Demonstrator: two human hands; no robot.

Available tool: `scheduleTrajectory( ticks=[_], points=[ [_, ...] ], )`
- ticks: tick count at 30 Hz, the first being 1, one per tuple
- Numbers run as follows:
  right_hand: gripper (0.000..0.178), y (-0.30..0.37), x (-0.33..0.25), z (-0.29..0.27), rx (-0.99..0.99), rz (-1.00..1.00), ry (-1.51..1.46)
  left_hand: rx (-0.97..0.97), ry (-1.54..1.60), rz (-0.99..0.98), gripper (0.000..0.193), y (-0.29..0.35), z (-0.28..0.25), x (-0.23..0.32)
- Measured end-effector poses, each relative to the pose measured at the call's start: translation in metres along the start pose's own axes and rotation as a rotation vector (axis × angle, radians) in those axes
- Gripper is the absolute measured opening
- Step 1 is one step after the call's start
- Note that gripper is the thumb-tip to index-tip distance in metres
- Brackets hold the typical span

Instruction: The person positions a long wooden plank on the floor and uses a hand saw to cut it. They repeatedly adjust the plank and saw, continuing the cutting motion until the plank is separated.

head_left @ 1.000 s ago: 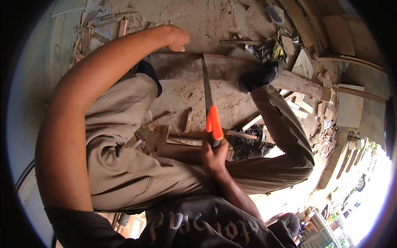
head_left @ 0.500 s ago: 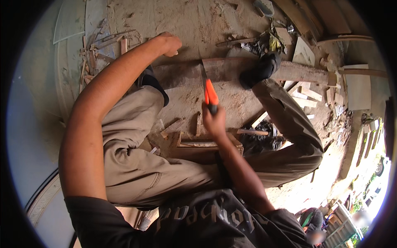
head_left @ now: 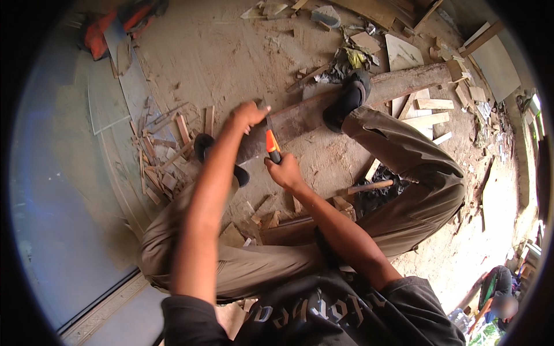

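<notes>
A long brown wooden plank [head_left: 303,114] lies across the ground, with my feet, in dark footwear, at it. My right hand [head_left: 284,171] is wrapped round the orange and black handle of a handsaw [head_left: 271,142]. The saw's thin blade points away from me and meets the plank. My left hand [head_left: 248,117] is by the plank's far edge, just left of the blade, with its fingers curled. Something dark shows beside its fingertips, but I cannot make out what it holds.
Wood offcuts [head_left: 167,147] litter the ground at left, with more pale pieces [head_left: 427,120] at right. A hammer-like wooden handle [head_left: 369,187] lies on black plastic by my right leg. A red and black object [head_left: 104,32] is at far left. Another person [head_left: 495,294] is at lower right.
My left hand has come from beyond the plank to beside the saw blade. The right hand keeps hold of the saw. The whole view has turned, so the plank now runs slantwise.
</notes>
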State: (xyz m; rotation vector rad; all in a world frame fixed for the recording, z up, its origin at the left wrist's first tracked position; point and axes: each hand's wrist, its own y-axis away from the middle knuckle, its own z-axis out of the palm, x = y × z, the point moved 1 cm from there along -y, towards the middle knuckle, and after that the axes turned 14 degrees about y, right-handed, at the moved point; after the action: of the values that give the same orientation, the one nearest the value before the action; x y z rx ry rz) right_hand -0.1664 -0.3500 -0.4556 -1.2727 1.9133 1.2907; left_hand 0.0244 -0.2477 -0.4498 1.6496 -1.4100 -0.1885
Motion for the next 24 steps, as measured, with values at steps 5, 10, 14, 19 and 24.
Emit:
scheduleTrajectory(
  ticks=[5, 10, 14, 19, 24],
  points=[
    [0.031, 0.002, -0.004, 0.0, -0.046, -0.033, 0.069, 0.248, 0.129, 0.143, 0.046, -0.046, 0.055, -0.072],
    [0.028, 0.072, 0.007, -0.019, -0.086, 0.044, 0.057, -0.172, 0.042, -0.007, 0.041, 0.013, 0.075, -0.035],
    [0.027, 0.093, -0.001, -0.046, -0.152, 0.201, -0.098, 0.152, -0.274, 0.19, 0.036, 0.027, 0.105, -0.015],
    [0.026, 0.072, -0.031, -0.04, -0.148, 0.147, -0.07, -0.178, -0.129, 0.008, 0.044, 0.027, 0.054, -0.003],
    [0.026, 0.081, -0.009, -0.022, -0.124, 0.065, 0.002, -0.026, 0.096, -0.042, 0.077, 0.022, 0.048, -0.036]
  ],
)
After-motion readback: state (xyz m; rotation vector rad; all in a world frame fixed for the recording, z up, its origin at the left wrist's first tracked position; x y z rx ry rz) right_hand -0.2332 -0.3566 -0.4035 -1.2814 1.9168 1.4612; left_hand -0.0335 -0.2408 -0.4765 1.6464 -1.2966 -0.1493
